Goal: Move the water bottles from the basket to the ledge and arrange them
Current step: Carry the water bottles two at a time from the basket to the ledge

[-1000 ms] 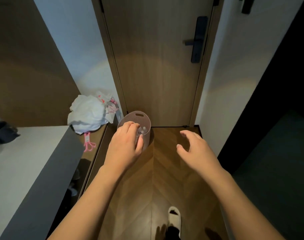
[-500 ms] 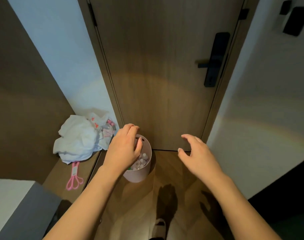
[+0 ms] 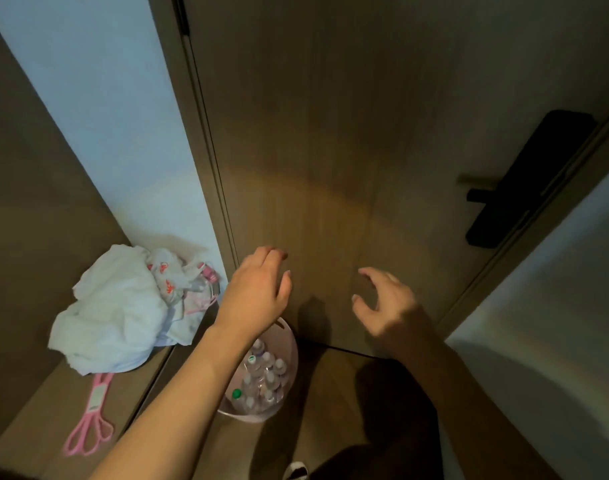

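Since bottles sit below both hands: reach goes downward, toward the person's side of the left hand.
Left hand (image 3: pixel 258 292): fingers loosely spread, palm down, holding nothing; hovers over the far rim of the basket.
Right hand (image 3: pixel 382 303): fingers curled loosely apart, thumb out, empty; off to the right of the basket, above the floor by the door.
Basket (image 3: pixel 291 344): pale pink, round, on the floor directly under the left wrist and forearm.
Water bottles (image 3: pixel 266 375): standing upright in the basket, caps up, packed touching; one green cap at the near-left side.
Long axis: vertical, so a top-down grasp at the caps or necks looks right.
Nearer hand: left, clearly; right is well apart.
Ledge (image 3: pixel 53 393): left of the left arm, wooden, beside the basket.
On ledge: white bag bundle (image 3: pixel 116 313), pink clip (image 3: pixel 91 420).
Progress: judged not started, no bottle on the ledge.
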`<move>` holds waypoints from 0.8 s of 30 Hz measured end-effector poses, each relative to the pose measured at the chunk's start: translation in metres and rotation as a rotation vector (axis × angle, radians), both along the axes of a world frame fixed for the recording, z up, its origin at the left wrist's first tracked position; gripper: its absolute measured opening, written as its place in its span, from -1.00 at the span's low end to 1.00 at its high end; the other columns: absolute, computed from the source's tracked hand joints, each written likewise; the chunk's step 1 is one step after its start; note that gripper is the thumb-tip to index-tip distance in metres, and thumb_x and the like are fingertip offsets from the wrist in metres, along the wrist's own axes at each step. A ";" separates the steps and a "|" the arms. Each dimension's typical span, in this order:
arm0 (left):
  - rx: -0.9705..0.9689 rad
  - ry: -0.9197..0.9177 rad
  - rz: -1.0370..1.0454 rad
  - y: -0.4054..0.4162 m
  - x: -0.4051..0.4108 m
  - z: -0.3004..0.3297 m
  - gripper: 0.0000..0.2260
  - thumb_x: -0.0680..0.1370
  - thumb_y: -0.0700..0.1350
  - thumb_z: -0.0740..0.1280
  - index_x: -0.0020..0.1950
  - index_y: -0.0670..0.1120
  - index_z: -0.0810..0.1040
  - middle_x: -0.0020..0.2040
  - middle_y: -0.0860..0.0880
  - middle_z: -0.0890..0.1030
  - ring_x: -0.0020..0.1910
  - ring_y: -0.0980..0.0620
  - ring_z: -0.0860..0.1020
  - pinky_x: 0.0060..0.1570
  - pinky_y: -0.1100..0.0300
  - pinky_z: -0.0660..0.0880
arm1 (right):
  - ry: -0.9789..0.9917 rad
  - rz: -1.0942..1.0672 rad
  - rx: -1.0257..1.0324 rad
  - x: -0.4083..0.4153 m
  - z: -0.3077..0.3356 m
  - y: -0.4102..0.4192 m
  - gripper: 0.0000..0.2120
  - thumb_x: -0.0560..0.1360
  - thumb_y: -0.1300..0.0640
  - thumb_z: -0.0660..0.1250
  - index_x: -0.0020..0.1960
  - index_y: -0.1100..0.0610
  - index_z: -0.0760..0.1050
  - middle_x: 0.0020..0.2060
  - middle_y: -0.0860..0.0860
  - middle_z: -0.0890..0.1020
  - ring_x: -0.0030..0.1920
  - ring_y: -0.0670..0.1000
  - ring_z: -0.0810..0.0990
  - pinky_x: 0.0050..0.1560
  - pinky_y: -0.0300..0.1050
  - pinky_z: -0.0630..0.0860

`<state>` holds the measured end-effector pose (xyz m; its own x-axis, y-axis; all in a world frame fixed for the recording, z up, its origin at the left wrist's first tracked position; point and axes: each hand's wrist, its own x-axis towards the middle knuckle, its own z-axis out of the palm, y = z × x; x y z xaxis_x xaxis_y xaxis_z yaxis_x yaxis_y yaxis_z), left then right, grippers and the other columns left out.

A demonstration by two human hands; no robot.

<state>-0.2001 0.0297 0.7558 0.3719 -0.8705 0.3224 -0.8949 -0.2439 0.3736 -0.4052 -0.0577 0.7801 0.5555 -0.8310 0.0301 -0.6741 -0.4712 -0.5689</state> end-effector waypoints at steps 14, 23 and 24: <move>0.063 0.172 0.536 -0.028 0.118 -0.049 -0.74 0.59 -0.07 0.28 0.25 -0.12 0.50 0.18 -0.10 0.54 0.09 -0.12 0.55 0.05 0.05 0.51 | 0.185 0.514 0.103 0.194 -0.056 -0.131 -0.51 0.54 0.03 0.36 0.44 0.01 0.38 0.37 -0.02 0.49 0.28 0.01 0.52 0.26 -0.03 0.51; 0.262 0.333 0.797 -0.021 0.144 -0.115 -0.70 0.57 -0.07 0.28 0.28 -0.11 0.51 0.18 -0.14 0.57 0.09 -0.17 0.57 -0.01 0.05 0.49 | 0.377 0.947 0.117 0.306 -0.149 -0.159 -0.54 0.55 0.09 0.30 0.44 0.07 0.37 0.35 0.01 0.49 0.32 0.02 0.48 0.27 -0.09 0.43; 0.273 0.370 0.787 -0.023 0.149 -0.133 -0.70 0.55 -0.05 0.27 0.26 -0.10 0.50 0.15 -0.14 0.57 0.09 -0.17 0.57 -0.01 0.05 0.50 | 0.423 0.969 0.130 0.317 -0.168 -0.161 -0.56 0.56 0.09 0.29 0.42 0.07 0.38 0.33 0.02 0.49 0.31 0.04 0.48 0.25 -0.08 0.44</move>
<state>-0.0511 0.0068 0.6230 0.9294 -0.3505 -0.1154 -0.2675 -0.8554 0.4436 -0.0886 -0.2191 0.6125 0.9261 -0.0120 -0.3770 -0.1987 -0.8650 -0.4607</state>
